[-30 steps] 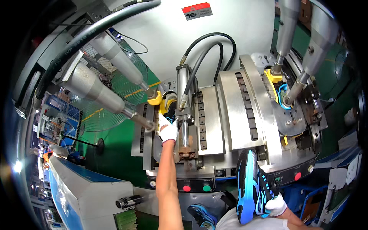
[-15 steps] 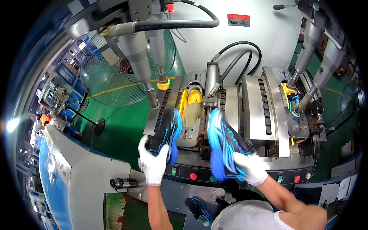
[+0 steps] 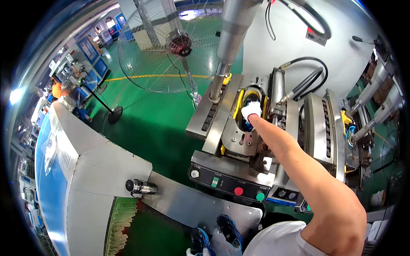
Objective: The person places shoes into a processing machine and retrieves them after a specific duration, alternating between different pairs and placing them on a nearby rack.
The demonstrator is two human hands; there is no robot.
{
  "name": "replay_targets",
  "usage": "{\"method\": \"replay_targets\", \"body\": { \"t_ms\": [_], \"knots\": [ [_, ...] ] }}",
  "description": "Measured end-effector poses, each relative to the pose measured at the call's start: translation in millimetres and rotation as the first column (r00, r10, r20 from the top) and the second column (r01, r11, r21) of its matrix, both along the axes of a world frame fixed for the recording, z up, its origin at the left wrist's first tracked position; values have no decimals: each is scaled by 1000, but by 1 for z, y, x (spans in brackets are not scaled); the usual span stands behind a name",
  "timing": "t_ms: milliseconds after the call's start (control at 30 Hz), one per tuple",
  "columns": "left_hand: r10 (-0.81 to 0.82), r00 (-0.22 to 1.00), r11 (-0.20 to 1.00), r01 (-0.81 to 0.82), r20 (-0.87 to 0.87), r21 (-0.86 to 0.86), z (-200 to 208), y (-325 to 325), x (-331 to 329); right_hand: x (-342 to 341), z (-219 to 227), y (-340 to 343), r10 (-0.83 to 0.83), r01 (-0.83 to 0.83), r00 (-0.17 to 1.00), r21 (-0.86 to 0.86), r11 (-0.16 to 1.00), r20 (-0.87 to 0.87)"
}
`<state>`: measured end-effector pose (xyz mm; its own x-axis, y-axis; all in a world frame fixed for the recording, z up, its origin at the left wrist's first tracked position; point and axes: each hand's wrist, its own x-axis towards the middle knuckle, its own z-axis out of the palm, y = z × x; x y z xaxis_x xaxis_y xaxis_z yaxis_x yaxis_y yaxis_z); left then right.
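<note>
My right hand (image 3: 252,110), in a white glove, is closed on a dark shoe with blue parts (image 3: 247,126). The shoe lies in the left well of the metal press (image 3: 239,138), between yellow side pads (image 3: 238,105), and is mostly covered by the hand. At the lower edge my left hand (image 3: 206,252), also gloved and partly cut off, grips a black and blue shoe (image 3: 198,240) from both sides. Right beside that one, another black and blue shoe (image 3: 229,230) rests on the metal shelf (image 3: 183,200).
A control panel with red and green buttons (image 3: 230,181) runs along the press front. Thick metal cylinders (image 3: 237,30) stand above the left well. A dark flask (image 3: 142,187) lies on the shelf's left part. A large wire fan (image 3: 179,45) stands behind on the green floor.
Both hands held shoes up before the press. Now my right hand is at a shoe inside the left well, and my left hand has dropped to the lower edge. The view has swung left.
</note>
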<state>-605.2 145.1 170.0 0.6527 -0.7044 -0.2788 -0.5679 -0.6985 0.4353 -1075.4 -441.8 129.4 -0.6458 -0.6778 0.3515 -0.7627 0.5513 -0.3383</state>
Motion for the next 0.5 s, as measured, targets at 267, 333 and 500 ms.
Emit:
{"method": "replay_targets", "body": {
  "t_ms": [267,333,500],
  "knots": [
    [234,937,915,-303,-260,-267,-78,97,-59,73,22,-4,439,-323,892,524,788,-111],
    [402,838,862,-483,-369,-156,-106,121,-58,93,3,-20,162,-203,975,325,924,150],
    [463,855,886,-451,-234,109,-77,77,-56,38,-10,-38,305,-309,949,444,841,81]
  ]
}}
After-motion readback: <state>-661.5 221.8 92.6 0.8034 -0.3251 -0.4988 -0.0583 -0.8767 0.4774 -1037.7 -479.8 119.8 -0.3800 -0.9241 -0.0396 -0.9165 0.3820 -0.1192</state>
